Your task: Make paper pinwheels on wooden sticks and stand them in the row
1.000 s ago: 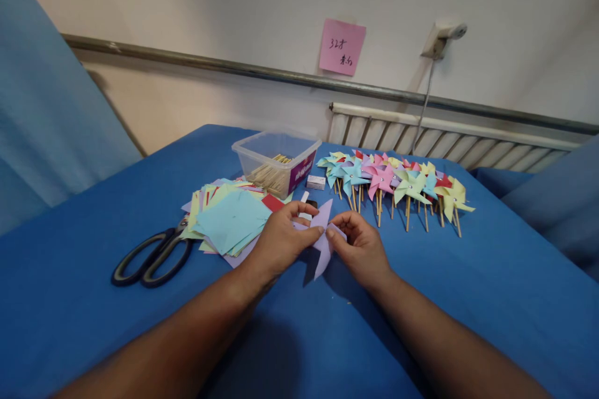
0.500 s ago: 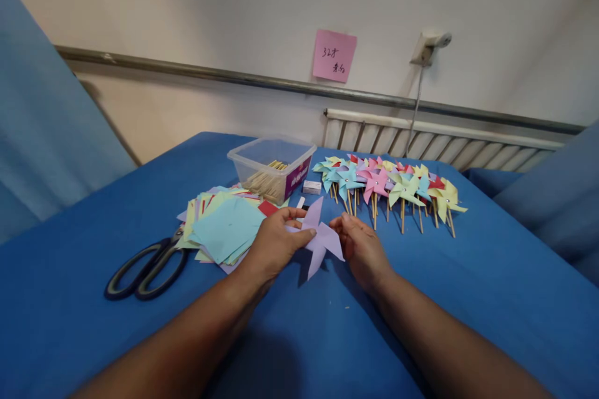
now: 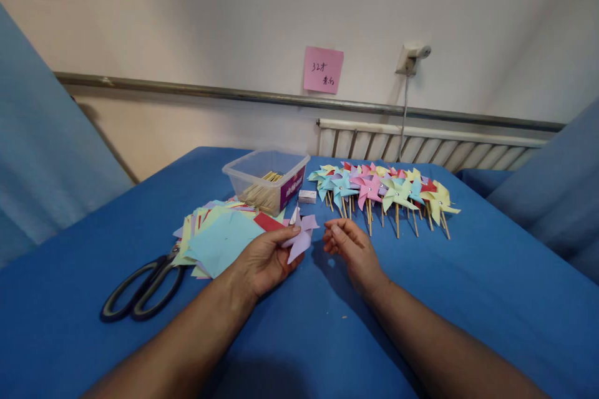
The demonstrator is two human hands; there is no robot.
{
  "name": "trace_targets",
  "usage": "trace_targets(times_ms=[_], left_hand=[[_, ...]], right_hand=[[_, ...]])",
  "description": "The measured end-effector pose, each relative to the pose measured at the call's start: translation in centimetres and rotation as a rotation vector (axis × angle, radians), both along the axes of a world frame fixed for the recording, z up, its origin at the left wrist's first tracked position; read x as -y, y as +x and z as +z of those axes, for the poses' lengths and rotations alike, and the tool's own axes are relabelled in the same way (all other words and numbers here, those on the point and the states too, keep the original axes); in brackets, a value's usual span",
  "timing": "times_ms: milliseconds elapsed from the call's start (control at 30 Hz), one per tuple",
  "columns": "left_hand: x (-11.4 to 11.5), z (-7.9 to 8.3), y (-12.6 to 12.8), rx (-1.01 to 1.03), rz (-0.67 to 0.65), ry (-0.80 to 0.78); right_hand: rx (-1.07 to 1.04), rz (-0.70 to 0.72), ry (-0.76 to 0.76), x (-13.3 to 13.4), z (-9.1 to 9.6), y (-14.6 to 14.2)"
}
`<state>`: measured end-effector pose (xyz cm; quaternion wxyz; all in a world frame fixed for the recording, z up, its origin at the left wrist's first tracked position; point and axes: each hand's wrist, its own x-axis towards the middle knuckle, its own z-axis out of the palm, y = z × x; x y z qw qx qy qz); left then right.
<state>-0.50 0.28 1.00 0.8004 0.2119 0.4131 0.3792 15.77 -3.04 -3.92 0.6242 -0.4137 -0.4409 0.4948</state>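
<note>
Left grip (image 3: 264, 259), right grip (image 3: 353, 249), seemingly bare

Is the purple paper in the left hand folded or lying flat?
Folded. The purple paper has its points bent in toward the middle like a pinwheel, pinched in the left hand.

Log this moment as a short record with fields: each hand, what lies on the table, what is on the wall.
Holding: left hand pinches a lilac paper pinwheel above the blue table
Free: right hand, empty, fingers curled, beside the pinwheel without touching it
Left of hands: scissors, pile of coloured paper squares
Behind hands: clear box holding wooden sticks, small white box, row of finished pinwheels
Wall: pink note, radiator
</note>
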Motion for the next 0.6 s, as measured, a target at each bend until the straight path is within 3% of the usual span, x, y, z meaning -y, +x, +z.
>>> trace_targets(times_ms=[300,433,600], left_hand=[[-0.1,0.7,-0.8,0.381,-0.106,-0.055],[0.0,0.3,-0.7,0.253,-0.127,0.042],[0.4,0.0,0.1,-0.054,-0.064,0.32]], right_hand=[[0.17,0.026,0.118,1.2,0.5,-1.3],[0.233,-0.022,0.206,1.6,0.6,-1.5],[0.134,-0.085,0.207,1.4,0.9,-1.1]])
